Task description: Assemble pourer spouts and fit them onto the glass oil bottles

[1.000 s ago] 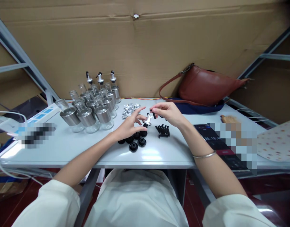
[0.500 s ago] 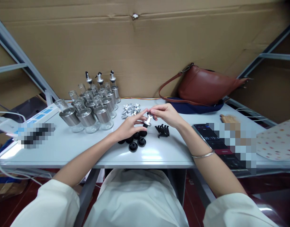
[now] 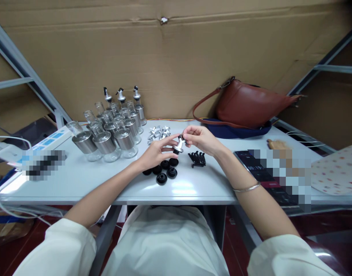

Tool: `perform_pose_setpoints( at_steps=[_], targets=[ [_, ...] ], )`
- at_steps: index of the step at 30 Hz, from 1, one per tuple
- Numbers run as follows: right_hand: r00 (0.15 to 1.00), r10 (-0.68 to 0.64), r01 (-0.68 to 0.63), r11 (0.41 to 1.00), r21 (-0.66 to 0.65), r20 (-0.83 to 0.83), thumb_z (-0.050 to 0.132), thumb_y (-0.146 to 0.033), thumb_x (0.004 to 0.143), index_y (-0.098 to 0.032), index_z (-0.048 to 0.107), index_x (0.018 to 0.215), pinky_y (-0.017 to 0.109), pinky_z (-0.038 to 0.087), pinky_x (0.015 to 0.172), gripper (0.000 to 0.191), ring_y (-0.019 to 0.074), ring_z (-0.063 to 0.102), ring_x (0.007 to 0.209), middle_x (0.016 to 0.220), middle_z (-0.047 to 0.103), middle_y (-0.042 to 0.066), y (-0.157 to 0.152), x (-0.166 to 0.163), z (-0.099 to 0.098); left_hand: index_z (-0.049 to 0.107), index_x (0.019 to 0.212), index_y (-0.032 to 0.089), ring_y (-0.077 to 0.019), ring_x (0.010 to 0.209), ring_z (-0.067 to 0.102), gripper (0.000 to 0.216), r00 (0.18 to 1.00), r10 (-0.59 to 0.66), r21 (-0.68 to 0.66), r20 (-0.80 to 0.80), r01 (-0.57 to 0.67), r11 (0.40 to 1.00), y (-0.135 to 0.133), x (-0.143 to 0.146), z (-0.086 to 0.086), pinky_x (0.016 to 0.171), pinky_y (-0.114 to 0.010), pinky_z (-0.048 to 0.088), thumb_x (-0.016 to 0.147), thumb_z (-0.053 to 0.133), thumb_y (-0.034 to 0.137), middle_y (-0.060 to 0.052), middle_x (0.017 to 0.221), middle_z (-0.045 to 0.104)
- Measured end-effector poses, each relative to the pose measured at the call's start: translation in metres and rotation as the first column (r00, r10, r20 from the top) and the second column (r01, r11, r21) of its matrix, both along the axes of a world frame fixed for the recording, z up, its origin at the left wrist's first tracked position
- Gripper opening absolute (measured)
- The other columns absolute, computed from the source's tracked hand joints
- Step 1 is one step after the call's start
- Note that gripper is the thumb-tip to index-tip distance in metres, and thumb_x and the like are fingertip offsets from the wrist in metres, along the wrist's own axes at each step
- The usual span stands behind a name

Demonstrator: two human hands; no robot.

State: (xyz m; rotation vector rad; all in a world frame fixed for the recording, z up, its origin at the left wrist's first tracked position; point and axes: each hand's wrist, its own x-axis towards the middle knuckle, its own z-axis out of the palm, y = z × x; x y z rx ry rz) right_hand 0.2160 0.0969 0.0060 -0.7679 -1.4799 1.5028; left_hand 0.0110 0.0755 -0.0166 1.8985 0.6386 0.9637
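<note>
My left hand (image 3: 156, 154) grips a silver bottle pourer (image 3: 179, 145) with a black base, its spout tilted up. At the spout's tip the fingers of my right hand (image 3: 201, 138) are pinched on a small black lever (image 3: 180, 137), partly hidden by the fingertips. Below the pourer lie several round black stoppers (image 3: 172, 173). A small heap of black levers (image 3: 197, 159) rests on the table just below my right wrist. Beyond my left hand is a pile of silver spout parts (image 3: 158, 134).
Several glass bottles with steel sleeves (image 3: 102, 142) stand at the left, a few at the back topped with pourers (image 3: 136, 92). A brown bag (image 3: 247, 101) lies at the back right. A phone (image 3: 262, 172) and a power strip (image 3: 53, 142) are on the grey table (image 3: 107, 184).
My right fingers have shifted slightly and curl closer around the spout's tip. The pourer has turned a little in my left hand. Everything on the table stays in place.
</note>
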Motion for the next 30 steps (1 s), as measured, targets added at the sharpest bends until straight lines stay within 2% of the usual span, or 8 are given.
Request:
perform_pose_setpoints(
  at_steps=[5, 10, 13, 19, 24, 27, 30],
  targets=[
    [0.973, 0.213, -0.227, 0.955, -0.192, -0.094, 0.077, -0.034, 0.069, -0.014, 0.065, 0.088, 0.019, 0.044, 0.047, 0.031, 0.0063, 0.051, 0.053, 0.065, 0.058, -0.002, -0.005, 0.002, 0.003, 0.048, 0.135, 0.028, -0.0181, 0.103, 0.062, 0.065, 0.998, -0.038, -0.004, 0.056, 0.039, 0.999, 0.000, 0.000, 0.003, 0.088, -0.032, 0.055, 0.074, 0.068, 0.017, -0.006, 0.110, 0.064],
    [0.939, 0.312, -0.342, 0.899, -0.275, -0.147, 0.074, -0.025, 0.072, -0.011, 0.065, 0.092, 0.015, 0.040, 0.038, 0.026, 0.0042, 0.048, 0.047, 0.064, 0.057, -0.002, -0.004, 0.009, 0.001, 0.050, 0.133, 0.028, -0.0188, 0.104, 0.061, 0.065, 0.999, -0.036, -0.005, 0.034, 0.036, 0.999, 0.000, -0.002, 0.004, 0.083, -0.030, 0.056, 0.072, 0.070, 0.017, -0.007, 0.114, 0.063],
    [0.920, 0.365, -0.392, 0.873, -0.289, -0.143, 0.074, -0.024, 0.073, -0.011, 0.065, 0.093, 0.015, 0.043, 0.036, 0.025, 0.0048, 0.051, 0.045, 0.066, 0.059, -0.001, -0.002, 0.014, -0.001, 0.051, 0.132, 0.027, -0.0189, 0.104, 0.061, 0.065, 0.999, -0.041, -0.017, 0.023, 0.042, 0.999, 0.000, -0.002, 0.003, 0.082, -0.029, 0.056, 0.070, 0.072, 0.016, -0.007, 0.113, 0.063],
    [0.856, 0.514, -0.505, 0.806, -0.307, -0.058, 0.071, -0.033, 0.078, -0.013, 0.059, 0.105, 0.022, 0.055, 0.044, 0.036, 0.0162, 0.069, 0.060, 0.072, 0.069, 0.004, -0.002, 0.020, 0.001, 0.055, 0.129, 0.027, -0.0180, 0.102, 0.060, 0.064, 0.997, -0.067, -0.050, 0.037, 0.069, 0.996, 0.000, 0.000, 0.000, 0.082, -0.029, 0.056, 0.068, 0.073, 0.015, -0.006, 0.112, 0.062],
    [0.855, 0.515, -0.504, 0.797, -0.333, -0.061, 0.073, -0.031, 0.077, -0.012, 0.057, 0.098, 0.023, 0.059, 0.055, 0.033, 0.0170, 0.071, 0.066, 0.077, 0.072, 0.007, -0.002, 0.021, 0.001, 0.057, 0.126, 0.028, -0.0166, 0.098, 0.060, 0.061, 0.991, -0.108, -0.103, 0.078, 0.116, 0.988, 0.000, 0.002, -0.003, 0.077, -0.028, 0.057, 0.069, 0.072, 0.016, -0.005, 0.109, 0.061],
    [0.828, 0.554, -0.549, 0.769, -0.327, -0.088, 0.070, -0.028, 0.079, -0.011, 0.056, 0.102, 0.027, 0.060, 0.062, 0.032, 0.0181, 0.072, 0.070, 0.080, 0.073, 0.009, -0.001, 0.023, -0.001, 0.057, 0.126, 0.028, -0.0158, 0.095, 0.059, 0.062, 0.991, -0.105, -0.098, 0.077, 0.112, 0.989, 0.000, 0.002, -0.002, 0.077, -0.028, 0.057, 0.067, 0.073, 0.016, -0.004, 0.107, 0.061],
    [0.787, 0.605, -0.612, 0.738, -0.284, -0.125, 0.065, -0.026, 0.084, -0.010, 0.053, 0.108, 0.029, 0.060, 0.060, 0.032, 0.0196, 0.072, 0.072, 0.082, 0.072, 0.010, 0.001, 0.024, -0.004, 0.056, 0.127, 0.026, -0.0168, 0.097, 0.059, 0.062, 0.993, -0.097, -0.102, 0.071, 0.104, 0.989, -0.001, 0.002, -0.001, 0.077, -0.029, 0.057, 0.068, 0.073, 0.018, -0.005, 0.108, 0.060]
  ],
)
